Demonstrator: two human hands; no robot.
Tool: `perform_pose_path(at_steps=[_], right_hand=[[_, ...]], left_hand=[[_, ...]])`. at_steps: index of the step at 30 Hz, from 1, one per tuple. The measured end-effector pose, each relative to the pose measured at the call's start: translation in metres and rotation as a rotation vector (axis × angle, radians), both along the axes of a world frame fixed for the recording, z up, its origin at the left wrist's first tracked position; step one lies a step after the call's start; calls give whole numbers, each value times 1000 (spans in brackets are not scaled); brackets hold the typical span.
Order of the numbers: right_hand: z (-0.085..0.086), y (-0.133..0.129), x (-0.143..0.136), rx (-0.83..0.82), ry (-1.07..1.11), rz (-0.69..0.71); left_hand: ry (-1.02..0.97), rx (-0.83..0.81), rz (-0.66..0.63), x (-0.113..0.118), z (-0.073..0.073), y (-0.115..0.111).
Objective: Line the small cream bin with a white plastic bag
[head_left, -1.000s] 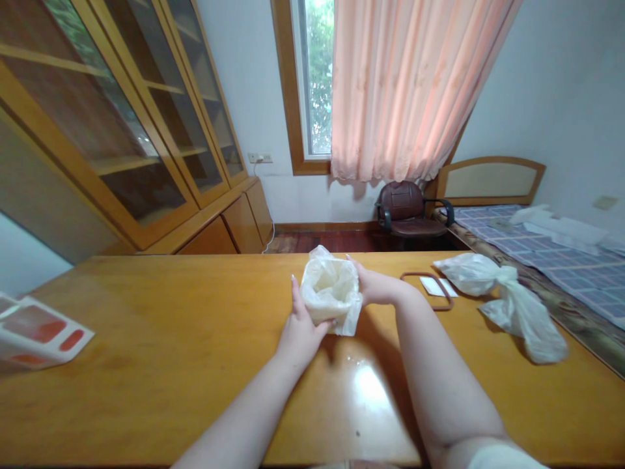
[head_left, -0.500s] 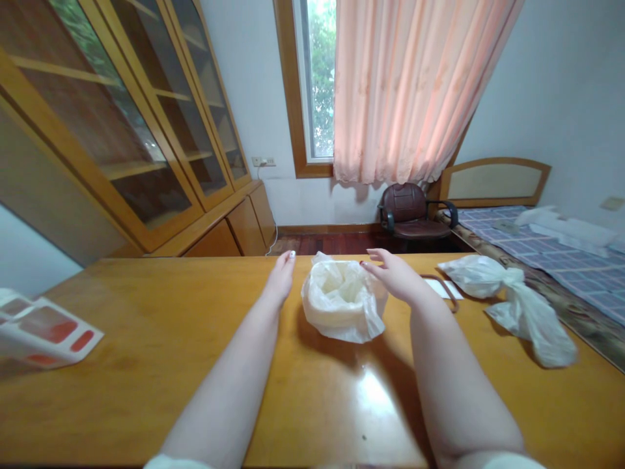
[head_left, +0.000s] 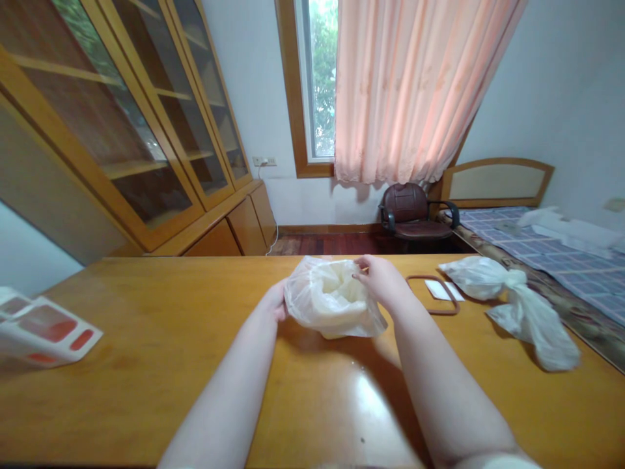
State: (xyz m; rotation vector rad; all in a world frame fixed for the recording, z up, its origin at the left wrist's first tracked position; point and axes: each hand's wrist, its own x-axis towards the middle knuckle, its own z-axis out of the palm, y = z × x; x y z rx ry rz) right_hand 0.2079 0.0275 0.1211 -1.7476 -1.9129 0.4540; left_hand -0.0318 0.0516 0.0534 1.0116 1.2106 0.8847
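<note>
A translucent white plastic bag (head_left: pixel 312 303) lines and drapes over a small pale bin (head_left: pixel 336 333) on the wooden table. The bag's mouth faces up, with crumpled film inside. My left hand (head_left: pixel 277 301) holds the bag's left side; its fingertips are hidden behind the film. At the right rim, my right hand (head_left: pixel 378 277) is closed, pinching the bag's edge between thumb and fingers. Right of that hand lies a brown rounded frame (head_left: pixel 443 312), flat on the table, with a white card (head_left: pixel 437 290) partly inside its outline.
A knotted white plastic bag (head_left: pixel 522 306) lies on the right of the table (head_left: pixel 170 352). At the left edge stands a white and orange plastic holder (head_left: pixel 61 332). Beyond the table are a brown office chair (head_left: pixel 410 208), a bed (head_left: pixel 512 221) and a glass-door cabinet (head_left: pixel 161 130).
Both hands have come inward onto the bag from either side. The bag's left side now bulges further left. My right hand has closed on its right edge, exposing more of the brown frame.
</note>
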Motion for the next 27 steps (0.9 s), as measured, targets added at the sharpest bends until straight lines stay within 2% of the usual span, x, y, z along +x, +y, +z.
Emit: perform_pose_path(at_steps=[3, 5, 6, 8, 10, 12, 14, 15, 17, 19, 21, 23, 25, 27], right_hand=[[2, -1, 3, 123, 13, -41], [3, -2, 4, 182, 42, -29], [4, -2, 5, 197, 62, -3], [3, -3, 4, 192, 91, 87], [3, -4, 3, 142, 85, 200], [3, -5, 3, 87, 71, 286], [3, -3, 7, 62, 118, 324], [3, 0, 11, 72, 170, 313], [-1, 8, 26, 116, 285, 221], [-9, 20, 45, 127, 340, 52], [-23, 32, 65, -28, 297, -97], [-37, 40, 80, -357, 225, -197], [-48, 44, 88, -637, 243, -186], [-54, 46, 86, -686, 414, -87]], left_hand=[[446, 73, 47, -1, -19, -7], [578, 61, 45, -6, -24, -10], [639, 64, 49, -9, -21, -11], [743, 108, 90, -14, -5, -13], [825, 229, 165, -14, 22, -15], [947, 534, 195, -5, 54, -17], [923, 778, 81, 12, 80, -20], [905, 858, -50, 23, 89, -21], [949, 910, -319, 47, 99, -20], [1099, 837, -519, 67, 99, -17], [1211, 755, -661, 79, 95, -12], [1247, 715, -750, 85, 90, -8], [1257, 686, -812, 87, 86, -4], [1289, 631, -866, 88, 84, -2]])
